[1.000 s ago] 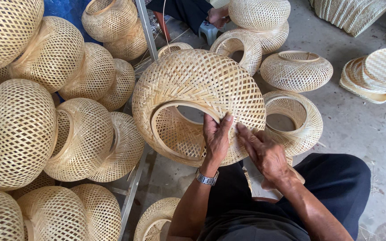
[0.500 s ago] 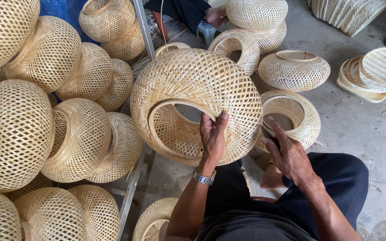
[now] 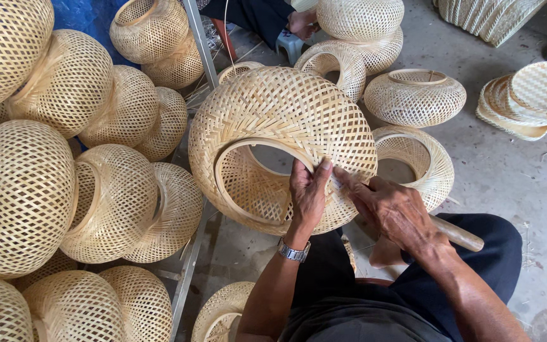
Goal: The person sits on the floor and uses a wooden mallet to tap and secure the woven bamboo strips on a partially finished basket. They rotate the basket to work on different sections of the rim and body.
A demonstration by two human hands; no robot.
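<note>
Leftward, finished round pale woven bamboo lampshades (image 3: pixel 64 190) hang stacked on a metal rack. Centrally, the left hand (image 3: pixel 308 193) grips the rim of the large domed woven bamboo lampshade (image 3: pixel 283 136) held above the lap, while the right hand (image 3: pixel 397 212) pinches its weave just beside, above the concrete floor (image 3: pixel 514 177).

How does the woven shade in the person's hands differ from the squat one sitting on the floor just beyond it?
The held bamboo shade is tipped on its side, its ring opening facing the person; the squat shade sits upright on the concrete floor, opening upward. The held one looks larger and is gripped by the left hand and touched by the right hand; the squat one is untouched. Both are pale open-lattice bamboo with a round rim.
</note>
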